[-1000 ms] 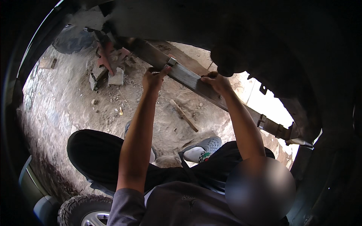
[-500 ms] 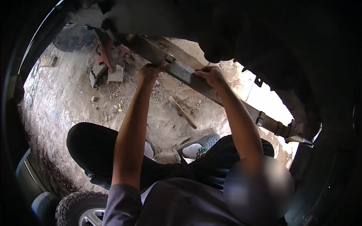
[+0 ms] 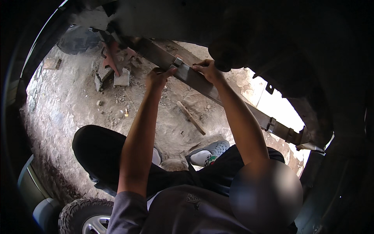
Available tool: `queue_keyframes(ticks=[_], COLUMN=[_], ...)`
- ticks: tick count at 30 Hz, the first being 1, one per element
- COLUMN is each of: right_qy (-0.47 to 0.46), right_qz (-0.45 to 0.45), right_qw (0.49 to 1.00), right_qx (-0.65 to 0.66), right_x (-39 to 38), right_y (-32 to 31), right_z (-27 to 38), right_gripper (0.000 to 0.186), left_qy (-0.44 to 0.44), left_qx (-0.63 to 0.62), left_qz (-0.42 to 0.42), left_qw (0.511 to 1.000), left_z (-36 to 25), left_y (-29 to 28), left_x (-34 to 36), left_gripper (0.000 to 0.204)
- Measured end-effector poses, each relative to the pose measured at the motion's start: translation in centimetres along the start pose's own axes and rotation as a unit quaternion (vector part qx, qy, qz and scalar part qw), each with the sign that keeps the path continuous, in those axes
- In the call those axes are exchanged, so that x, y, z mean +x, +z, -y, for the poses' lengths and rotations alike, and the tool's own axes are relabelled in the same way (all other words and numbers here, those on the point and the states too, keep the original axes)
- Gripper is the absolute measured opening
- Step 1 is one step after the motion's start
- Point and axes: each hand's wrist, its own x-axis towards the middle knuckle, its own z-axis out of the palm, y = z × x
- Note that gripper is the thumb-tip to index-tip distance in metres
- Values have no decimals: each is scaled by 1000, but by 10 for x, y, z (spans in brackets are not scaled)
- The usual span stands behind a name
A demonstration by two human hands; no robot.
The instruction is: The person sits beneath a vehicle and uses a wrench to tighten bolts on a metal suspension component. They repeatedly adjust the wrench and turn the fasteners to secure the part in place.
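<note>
A long leaf spring point(image 3: 201, 85) of flat dark metal slants from upper left down to the right in front of me. A squared metal clip point(image 3: 177, 62) wraps it near its middle. My left hand point(image 3: 157, 79) grips the near edge just below this clip, thumb along the metal and fingers curled under. Close to the clip on the far edge, my right hand point(image 3: 209, 71) is closed, its thumb and fingertips pinching at the spring. Whether a small part sits between those fingertips, I cannot make out. Another clip point(image 3: 270, 124) sits farther down the spring.
Dark vehicle underbody point(image 3: 272, 35) hangs overhead and to the right. A red metal stand point(image 3: 110, 62) and a broken block point(image 3: 122, 78) are at far left, with a brick point(image 3: 52, 63) beyond. A wooden strip point(image 3: 191, 118) lies on the dirt floor. A tyre point(image 3: 74, 214) is at lower left.
My right hand has slid left along the spring, closer to the clip. My left hand keeps its hold beside the clip, and the view has shifted slightly.
</note>
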Motion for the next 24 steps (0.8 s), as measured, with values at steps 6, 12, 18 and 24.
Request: queue_keyframes(ticks=[6,12,18,24], right_qy=[11,-35,-44,-61], right_qz=[8,-18,-27,0], right_qw=[999,999,995,998], right_qx=[40,-29,80,0], right_x=[-13,-24,14,13], right_y=[10,-7,18,21], right_z=[5,-28,-24,-6], right_gripper=[37,34,33,36], left_qy=[-5,5,-8,-6], left_qx=[-78,-116,-106,-119], left_qz=[20,2,-1,10], left_qw=[997,993,994,993], left_z=[3,1,-10,-2], left_y=[-8,0,8,-3], left_x=[2,-6,-10,-2], left_gripper=[54,51,52,47])
